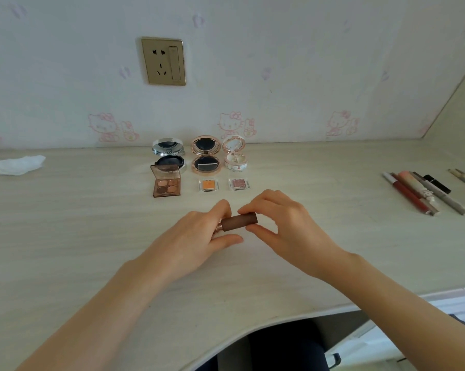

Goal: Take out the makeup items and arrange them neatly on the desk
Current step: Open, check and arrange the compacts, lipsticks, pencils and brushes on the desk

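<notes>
A brown lipstick tube [239, 222] lies sideways just above the desk [65, 236], held between both hands. My left hand [201, 234] grips its rose-gold base end, my right hand [282, 223] pinches the brown cap between thumb and fingers. Behind them stand three open compacts: silver [169, 153], rose-gold [206, 156] and white [234, 153]. In front of those sit a brown four-colour eyeshadow palette [167, 184], a small orange eyeshadow pan [208, 185] and a small pink one [239, 184].
A row of lip glosses, pens and pencils [424, 192] lies at the desk's right side. A crumpled white tissue [17, 164] lies far left. A wall socket [163, 61] sits above the compacts. The desk's front edge curves inward below my arms.
</notes>
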### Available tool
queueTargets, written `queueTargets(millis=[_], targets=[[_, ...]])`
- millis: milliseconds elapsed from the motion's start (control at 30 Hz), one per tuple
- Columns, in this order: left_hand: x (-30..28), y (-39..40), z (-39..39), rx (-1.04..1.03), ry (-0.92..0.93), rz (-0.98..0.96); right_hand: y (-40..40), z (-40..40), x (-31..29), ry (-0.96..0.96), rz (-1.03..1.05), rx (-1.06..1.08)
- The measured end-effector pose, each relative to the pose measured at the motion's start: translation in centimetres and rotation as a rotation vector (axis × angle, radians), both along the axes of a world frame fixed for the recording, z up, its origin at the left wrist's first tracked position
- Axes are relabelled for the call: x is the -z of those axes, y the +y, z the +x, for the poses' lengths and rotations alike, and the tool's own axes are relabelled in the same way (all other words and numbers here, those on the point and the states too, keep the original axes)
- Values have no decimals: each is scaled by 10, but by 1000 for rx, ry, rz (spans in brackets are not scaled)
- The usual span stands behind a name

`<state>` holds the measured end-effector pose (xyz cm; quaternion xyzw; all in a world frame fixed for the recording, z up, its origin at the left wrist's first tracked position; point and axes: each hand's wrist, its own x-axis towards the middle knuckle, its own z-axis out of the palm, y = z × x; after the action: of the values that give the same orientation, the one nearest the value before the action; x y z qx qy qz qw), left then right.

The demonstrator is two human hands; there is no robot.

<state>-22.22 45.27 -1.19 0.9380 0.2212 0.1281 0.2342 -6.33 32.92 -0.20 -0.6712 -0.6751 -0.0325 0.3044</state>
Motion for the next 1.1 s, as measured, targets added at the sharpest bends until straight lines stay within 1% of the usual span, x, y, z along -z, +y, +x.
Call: queueTargets(millis=[167, 267, 333, 400, 500, 567, 767, 900, 1000, 1100], targets=[[1, 1, 0, -16, -29, -43, 0, -1, -7, 453, -39, 64], [3, 2, 0, -25, -82, -59, -3, 2, -10, 708, -65, 111], [3, 2, 0, -25, -108, -71, -4, 4, -12, 894, -54, 100], [4, 3, 0, -24, -122, -78, -5, 5, -13, 1093, -34, 45], [6, 4, 0, -48, -131, -95, -6, 5, -17, 1278, -20, -23], [7, 4, 0, -71, -147, -115, -5, 7, -19, 1362, -1, -23], [9, 3, 2, -120, -236, -209, -4, 11, -16, 1364, 24, 50], [7, 1, 3, -125, -334, -338, -6, 11, -12, 1273, -34, 77], [5, -3, 6, -134, -386, -486, -8, 11, -8, 1163, -72, 100], [1, -10, 12, -155, -464, -717, -10, 13, -5, 1088, -83, 129]])
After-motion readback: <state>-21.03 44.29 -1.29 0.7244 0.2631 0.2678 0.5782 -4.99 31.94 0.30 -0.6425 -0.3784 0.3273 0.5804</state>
